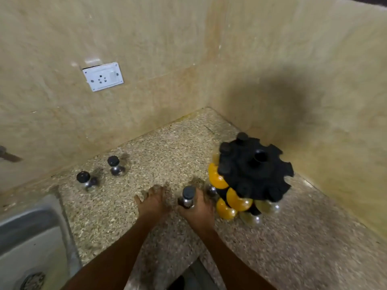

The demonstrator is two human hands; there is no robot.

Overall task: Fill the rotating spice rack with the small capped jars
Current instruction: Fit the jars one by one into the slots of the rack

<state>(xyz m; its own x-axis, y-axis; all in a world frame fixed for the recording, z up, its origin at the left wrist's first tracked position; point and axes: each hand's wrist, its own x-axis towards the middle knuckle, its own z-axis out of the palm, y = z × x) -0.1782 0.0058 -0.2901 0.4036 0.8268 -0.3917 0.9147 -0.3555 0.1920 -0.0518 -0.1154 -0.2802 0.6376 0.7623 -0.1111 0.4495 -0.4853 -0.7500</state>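
Note:
The black rotating spice rack (pixel 254 167) stands in the counter's corner at right, with several jars hung around it, some holding orange-yellow powder (pixel 217 177) and some clear. My right hand (pixel 198 208) is shut on a small clear jar with a black cap (pixel 188 195), held upright just left of the rack's lower tier. My left hand (pixel 151 200) rests flat on the counter beside it, fingers apart, holding nothing. Two more black-capped jars stand on the counter to the left: one (pixel 115 165) nearer the wall and one (pixel 85 181) closer to the sink.
A steel sink (pixel 27 233) fills the lower left. The speckled stone counter (pixel 167 151) meets beige walls behind and to the right. A white wall socket (pixel 103 76) sits above the counter. The counter's front edge (pixel 184 266) is between my forearms.

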